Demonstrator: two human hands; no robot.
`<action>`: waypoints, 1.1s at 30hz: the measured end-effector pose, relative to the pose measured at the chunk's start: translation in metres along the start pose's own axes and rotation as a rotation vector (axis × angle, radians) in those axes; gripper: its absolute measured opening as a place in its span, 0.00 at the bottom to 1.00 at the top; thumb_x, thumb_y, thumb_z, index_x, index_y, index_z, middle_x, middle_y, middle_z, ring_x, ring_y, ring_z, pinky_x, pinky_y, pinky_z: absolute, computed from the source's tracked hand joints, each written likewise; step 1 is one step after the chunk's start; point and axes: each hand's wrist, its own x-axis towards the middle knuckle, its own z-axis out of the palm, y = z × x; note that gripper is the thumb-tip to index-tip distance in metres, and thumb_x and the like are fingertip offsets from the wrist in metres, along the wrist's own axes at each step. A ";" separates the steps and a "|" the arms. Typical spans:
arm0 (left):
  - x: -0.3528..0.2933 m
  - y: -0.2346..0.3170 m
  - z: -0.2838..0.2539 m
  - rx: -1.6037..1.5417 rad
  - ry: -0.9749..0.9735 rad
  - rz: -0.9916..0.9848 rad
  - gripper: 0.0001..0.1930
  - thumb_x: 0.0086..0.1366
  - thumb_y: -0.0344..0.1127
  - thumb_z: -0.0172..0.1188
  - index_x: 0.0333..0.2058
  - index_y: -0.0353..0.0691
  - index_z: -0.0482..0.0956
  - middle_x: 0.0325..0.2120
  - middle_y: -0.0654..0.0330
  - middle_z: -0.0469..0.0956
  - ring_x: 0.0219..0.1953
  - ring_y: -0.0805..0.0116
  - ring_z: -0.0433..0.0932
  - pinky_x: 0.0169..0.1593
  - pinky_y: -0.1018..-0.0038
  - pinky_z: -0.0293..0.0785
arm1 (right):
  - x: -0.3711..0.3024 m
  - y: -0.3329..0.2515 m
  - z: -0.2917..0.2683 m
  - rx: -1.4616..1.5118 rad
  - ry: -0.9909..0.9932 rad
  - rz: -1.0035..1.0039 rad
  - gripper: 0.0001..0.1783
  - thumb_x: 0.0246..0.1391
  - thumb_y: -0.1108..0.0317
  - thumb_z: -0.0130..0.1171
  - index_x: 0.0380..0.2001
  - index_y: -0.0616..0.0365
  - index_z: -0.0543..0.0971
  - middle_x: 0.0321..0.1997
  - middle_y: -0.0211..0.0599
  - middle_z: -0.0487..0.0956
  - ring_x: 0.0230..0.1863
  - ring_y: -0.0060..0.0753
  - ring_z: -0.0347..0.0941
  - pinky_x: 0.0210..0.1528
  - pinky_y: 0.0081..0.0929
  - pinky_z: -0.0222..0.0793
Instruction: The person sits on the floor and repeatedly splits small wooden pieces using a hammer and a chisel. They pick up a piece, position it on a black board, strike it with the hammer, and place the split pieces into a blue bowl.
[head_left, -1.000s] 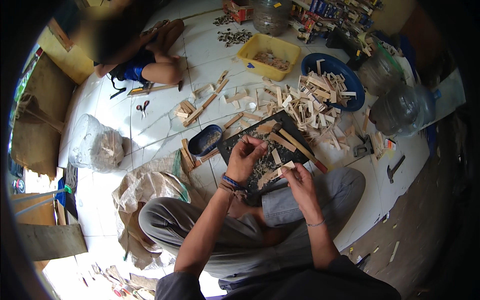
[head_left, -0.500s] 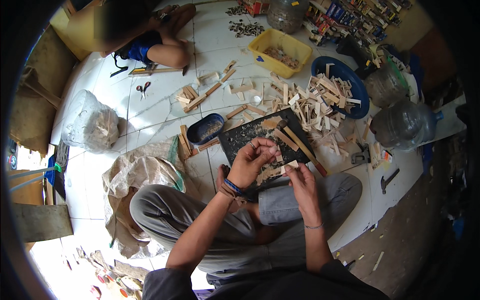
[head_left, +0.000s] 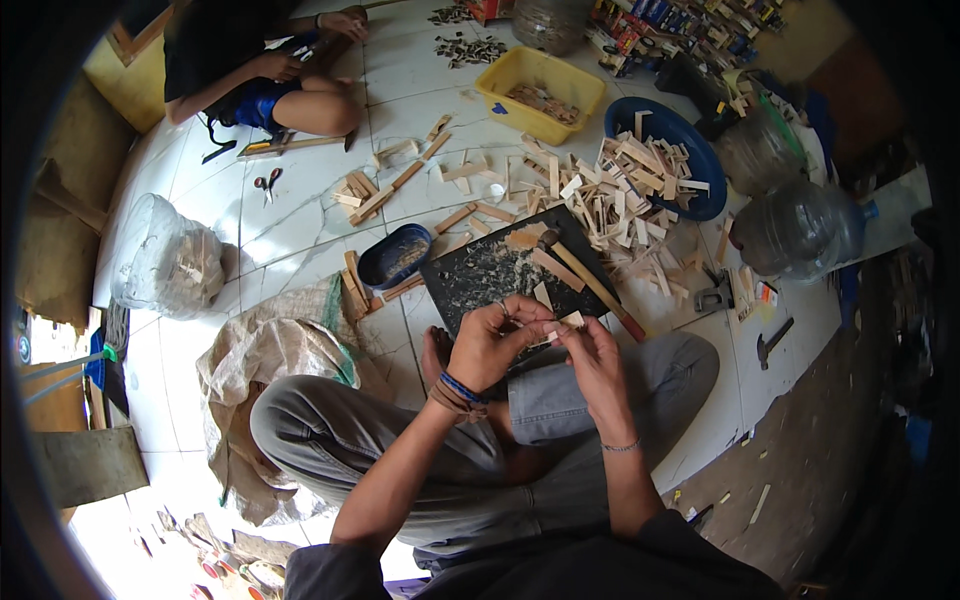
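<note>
My left hand [head_left: 488,345] and my right hand [head_left: 596,368] meet above the near edge of a black board [head_left: 455,275]. A small pale wooden piece [head_left: 573,320] is pinched between my right thumb and fingers. The left thumb and fingertips are closed right beside it; what they grip is too small to tell. On the board are wood shavings [head_left: 487,277], a flat wooden strip [head_left: 556,270], and a hammer [head_left: 598,290] with a wooden handle and red end, lying at its right side.
Wooden pieces [head_left: 625,205] heap beside a blue basin [head_left: 712,190]. Behind stands a yellow tub [head_left: 540,75]. A small blue dish [head_left: 400,255] and crumpled sack [head_left: 270,345] lie left. Another person [head_left: 270,90] sits far left near scissors [head_left: 267,184]. A second hammer [head_left: 773,343] lies right.
My hands have drawn closer together, bringing the small wooden piece up to the left fingertips. The view has shifted slightly. The other person's arms and upper body have changed position.
</note>
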 end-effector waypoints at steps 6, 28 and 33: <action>-0.001 -0.007 0.002 0.093 0.040 0.035 0.07 0.69 0.27 0.67 0.43 0.33 0.86 0.37 0.60 0.88 0.41 0.76 0.85 0.48 0.77 0.79 | 0.001 0.001 0.000 -0.021 0.007 0.041 0.13 0.70 0.61 0.61 0.46 0.61 0.80 0.39 0.30 0.85 0.43 0.18 0.78 0.48 0.21 0.71; -0.001 0.013 -0.002 0.447 -0.015 0.352 0.11 0.65 0.23 0.63 0.44 0.42 0.86 0.40 0.56 0.87 0.41 0.53 0.84 0.47 0.65 0.79 | -0.002 0.000 0.002 -0.112 0.005 0.006 0.16 0.71 0.58 0.58 0.48 0.62 0.79 0.36 0.33 0.85 0.41 0.19 0.79 0.46 0.22 0.71; -0.002 0.016 -0.003 0.617 -0.037 0.402 0.11 0.65 0.24 0.63 0.44 0.41 0.85 0.41 0.56 0.87 0.43 0.52 0.84 0.48 0.63 0.80 | -0.002 -0.002 0.003 -0.109 0.011 0.015 0.15 0.71 0.60 0.57 0.47 0.64 0.79 0.37 0.34 0.85 0.42 0.20 0.80 0.46 0.23 0.72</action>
